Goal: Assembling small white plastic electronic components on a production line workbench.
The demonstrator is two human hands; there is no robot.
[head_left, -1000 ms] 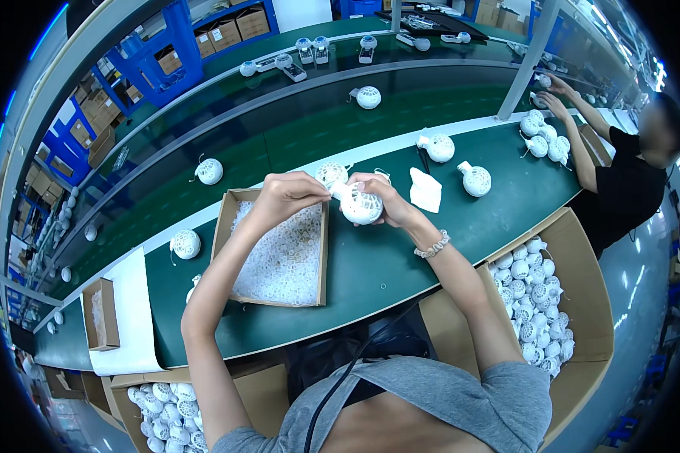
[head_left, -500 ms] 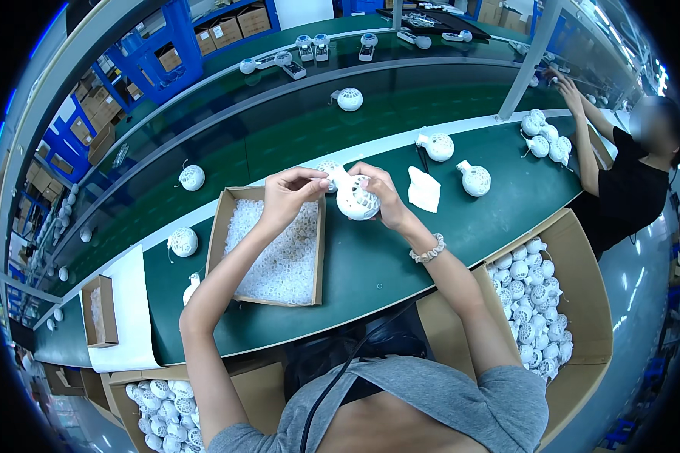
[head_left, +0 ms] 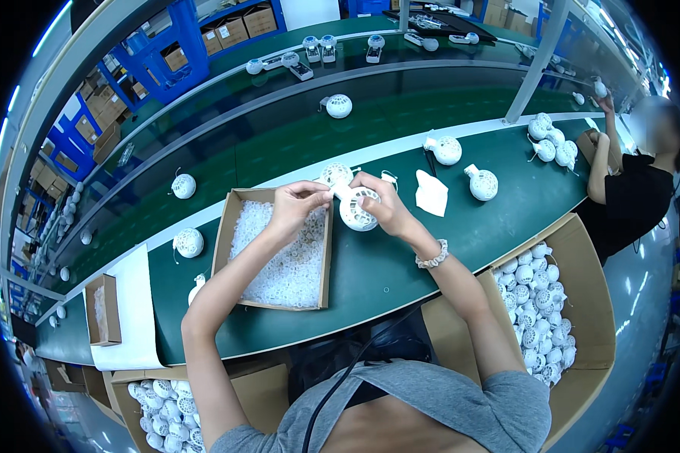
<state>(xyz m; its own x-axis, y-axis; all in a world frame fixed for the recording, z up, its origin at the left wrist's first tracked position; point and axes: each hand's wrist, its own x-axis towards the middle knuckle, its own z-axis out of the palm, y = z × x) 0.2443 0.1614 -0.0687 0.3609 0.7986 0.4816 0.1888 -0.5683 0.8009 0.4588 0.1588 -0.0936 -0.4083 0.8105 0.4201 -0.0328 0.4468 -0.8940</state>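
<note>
Green worktable [head_left: 385,264], carton print [head_left: 224,33] blurred; right fingers [head_left: 370,183] clasp white ball [head_left: 358,211], left [head_left: 316,199] pinch neck [head_left: 341,192].

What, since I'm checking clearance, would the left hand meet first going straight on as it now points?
Probably the neck of the white ball held in the right hand; the left hand seems right at it, contact unclear.

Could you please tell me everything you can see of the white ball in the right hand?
The white ball is round and looks plastic, with a slotted grille and a short neck pointing up and left in the picture. The right hand grips it above the green table, thumb against it; the left hand has its fingers pinched at the neck, though exact contact is unclear.
</note>
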